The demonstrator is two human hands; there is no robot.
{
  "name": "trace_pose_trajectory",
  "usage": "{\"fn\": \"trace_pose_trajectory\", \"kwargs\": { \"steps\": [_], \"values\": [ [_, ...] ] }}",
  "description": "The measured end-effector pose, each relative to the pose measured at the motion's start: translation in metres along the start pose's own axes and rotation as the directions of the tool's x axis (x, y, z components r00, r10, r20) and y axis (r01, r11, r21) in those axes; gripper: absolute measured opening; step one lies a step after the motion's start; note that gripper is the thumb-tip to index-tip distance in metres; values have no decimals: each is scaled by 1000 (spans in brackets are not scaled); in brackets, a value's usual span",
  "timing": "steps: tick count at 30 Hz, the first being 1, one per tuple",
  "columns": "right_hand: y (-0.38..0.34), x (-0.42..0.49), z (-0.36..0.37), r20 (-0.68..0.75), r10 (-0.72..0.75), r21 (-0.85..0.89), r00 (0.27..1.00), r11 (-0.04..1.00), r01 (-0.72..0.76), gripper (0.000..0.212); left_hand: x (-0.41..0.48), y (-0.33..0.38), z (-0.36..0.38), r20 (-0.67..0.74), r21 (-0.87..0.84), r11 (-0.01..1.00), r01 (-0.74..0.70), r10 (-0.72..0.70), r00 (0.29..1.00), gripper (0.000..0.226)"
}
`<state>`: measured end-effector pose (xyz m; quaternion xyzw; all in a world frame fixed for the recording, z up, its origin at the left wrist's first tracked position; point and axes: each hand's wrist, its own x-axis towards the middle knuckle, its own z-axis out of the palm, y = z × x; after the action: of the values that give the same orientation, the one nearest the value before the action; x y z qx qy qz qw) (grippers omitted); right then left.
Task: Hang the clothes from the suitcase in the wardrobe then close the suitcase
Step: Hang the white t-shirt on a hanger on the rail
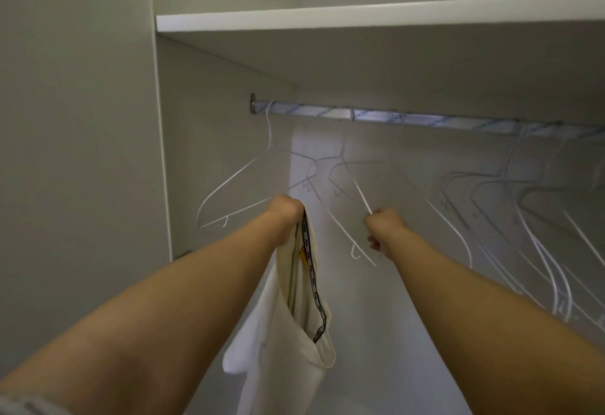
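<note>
Both my arms reach up into the wardrobe. My left hand (285, 210) grips a cream garment (294, 323) with a black printed band, which hangs down from the fist. My right hand (385, 228) holds the lower arm of a white wire hanger (357, 187) that hangs from the metal rail (376, 115). The garment is beside that hanger, not on it. The suitcase is out of view.
Several more white wire hangers (523, 218) hang bare along the rail to the right, and one (242, 182) at the far left. A white shelf (360, 15) spans above the rail. The wardrobe's side panel (82, 120) stands at the left.
</note>
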<state>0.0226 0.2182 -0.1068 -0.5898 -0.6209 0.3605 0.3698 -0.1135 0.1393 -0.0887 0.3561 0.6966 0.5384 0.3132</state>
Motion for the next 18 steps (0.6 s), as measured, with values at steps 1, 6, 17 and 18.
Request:
{"fn": "trace_pose_trajectory", "kwargs": {
  "steps": [1, 6, 17, 18],
  "values": [
    [-5, 3, 2, 18, 2, 4, 1000, 1000, -2, 22, 1, 2, -2, 31, -14, 1000, -1, 1, 1000, 21],
    [-25, 13, 10, 29, -64, 120, 997, 991, 60, 29, 20, 5, -6, 4, -73, 997, -33, 33, 999, 26],
    [-81, 0, 28, -106, -329, -209, 938, 930, 303, 36, 47, 5, -41, -318, -76, 992, -106, 76, 945, 40],
    [-87, -2, 34, -80, -338, -213, 938, 925, 315, 33, 50, 8, -46, -321, -67, 992, -105, 78, 944, 44]
  ]
}}
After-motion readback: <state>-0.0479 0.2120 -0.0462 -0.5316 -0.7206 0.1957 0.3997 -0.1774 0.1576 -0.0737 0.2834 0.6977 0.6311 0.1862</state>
